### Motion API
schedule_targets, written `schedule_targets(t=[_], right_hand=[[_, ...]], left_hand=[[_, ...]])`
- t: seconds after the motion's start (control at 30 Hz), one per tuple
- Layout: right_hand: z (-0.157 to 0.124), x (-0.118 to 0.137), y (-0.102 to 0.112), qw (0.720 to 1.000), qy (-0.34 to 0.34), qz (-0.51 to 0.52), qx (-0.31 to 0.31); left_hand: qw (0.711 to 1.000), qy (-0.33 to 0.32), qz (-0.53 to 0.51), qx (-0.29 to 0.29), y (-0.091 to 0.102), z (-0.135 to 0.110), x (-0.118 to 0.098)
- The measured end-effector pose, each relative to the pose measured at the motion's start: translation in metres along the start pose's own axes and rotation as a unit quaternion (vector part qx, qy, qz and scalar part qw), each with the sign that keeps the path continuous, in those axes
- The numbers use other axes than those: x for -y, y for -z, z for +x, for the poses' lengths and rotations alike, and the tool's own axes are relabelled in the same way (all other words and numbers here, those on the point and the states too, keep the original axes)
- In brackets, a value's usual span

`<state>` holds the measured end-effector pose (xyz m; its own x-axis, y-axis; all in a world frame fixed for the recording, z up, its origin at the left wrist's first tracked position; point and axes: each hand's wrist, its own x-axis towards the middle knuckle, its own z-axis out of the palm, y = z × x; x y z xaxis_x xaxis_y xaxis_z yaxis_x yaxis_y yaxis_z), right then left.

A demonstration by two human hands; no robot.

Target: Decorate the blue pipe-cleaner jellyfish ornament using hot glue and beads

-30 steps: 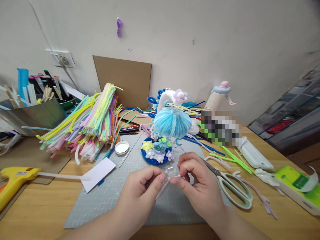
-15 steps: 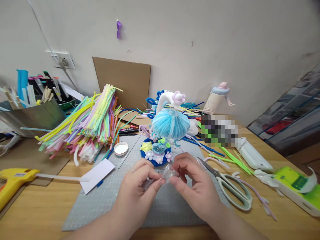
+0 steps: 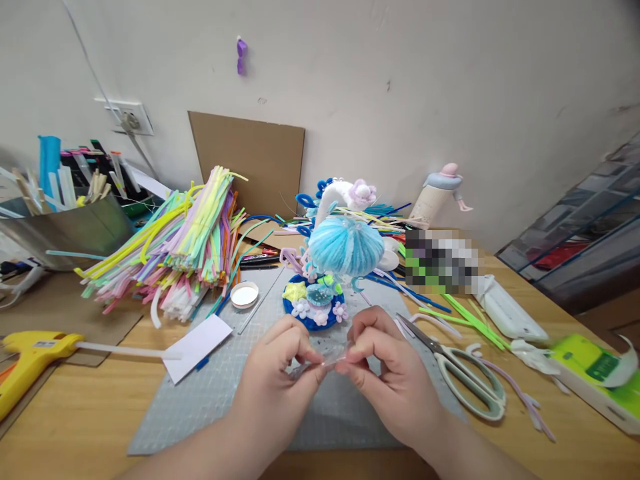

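Observation:
Between my two hands is a small clear plastic bag (image 3: 332, 353), pinched from both sides. My left hand (image 3: 285, 373) grips its left edge between thumb and forefinger. On the other edge, my right hand (image 3: 383, 367) pinches the plastic the same way. What the bag contains, if anything, I cannot make out. Just beyond my hands stands a pipe-cleaner lamp-like craft (image 3: 346, 245), with a fluffy light-blue shade, a white curved neck and a lilac flower. Its dark blue base (image 3: 315, 325) carries small flowers and a yellow star.
Grey cutting mat (image 3: 200, 413) lies under my hands. Scissors (image 3: 465, 380) rest at right, beside a green-and-white pack (image 3: 595, 373). Left are a yellow glue gun (image 3: 40, 350), white card (image 3: 197, 348), round lid (image 3: 245, 295) and a pipe-cleaner heap (image 3: 190, 247). Cardboard (image 3: 250, 160) leans behind.
My fingertips have drawn the plastic bag flatter and tighter; it stood up crumpled before. Both hands still hold it. The whole view has shifted slightly.

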<state>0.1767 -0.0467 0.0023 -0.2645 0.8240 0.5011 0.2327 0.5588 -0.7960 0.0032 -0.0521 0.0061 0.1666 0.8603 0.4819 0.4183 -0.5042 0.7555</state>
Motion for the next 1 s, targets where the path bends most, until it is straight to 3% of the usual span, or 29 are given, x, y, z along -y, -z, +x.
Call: schedule_targets(t=[0.23, 0.47, 0.57, 0.67, 0.73, 0.83, 0.9, 1.0], right_hand=[[-0.003, -0.001, -0.001, 0.999, 0.033, 0.007, 0.006], [0.001, 0.0, 0.002, 0.999, -0.003, 0.045, 0.019], [0.002, -0.001, 0.004, 0.997, -0.018, 0.075, 0.023], [0.002, -0.005, 0.002, 0.985, -0.05, 0.161, 0.019], [0.002, -0.008, 0.0, 0.969, -0.081, 0.231, 0.018], [0.002, -0.011, -0.003, 0.946, -0.128, 0.297, 0.021], [0.002, -0.011, -0.004, 0.941, -0.149, 0.303, 0.018], [0.002, -0.011, -0.006, 0.936, -0.17, 0.308, 0.007]], left_hand=[[0.999, -0.033, -0.002, -0.022, 0.002, -0.002, -0.006], [1.0, -0.021, -0.009, -0.017, 0.001, -0.001, -0.007], [0.999, -0.003, -0.041, 0.007, 0.002, -0.002, -0.006], [0.989, 0.065, -0.119, 0.056, 0.001, -0.003, -0.006], [0.962, 0.136, -0.219, 0.094, 0.0, -0.002, -0.007], [0.869, 0.257, -0.392, 0.159, -0.003, 0.001, -0.009], [0.822, 0.317, -0.441, 0.173, -0.003, 0.004, -0.01], [0.823, 0.343, -0.428, 0.149, -0.001, 0.007, -0.011]])
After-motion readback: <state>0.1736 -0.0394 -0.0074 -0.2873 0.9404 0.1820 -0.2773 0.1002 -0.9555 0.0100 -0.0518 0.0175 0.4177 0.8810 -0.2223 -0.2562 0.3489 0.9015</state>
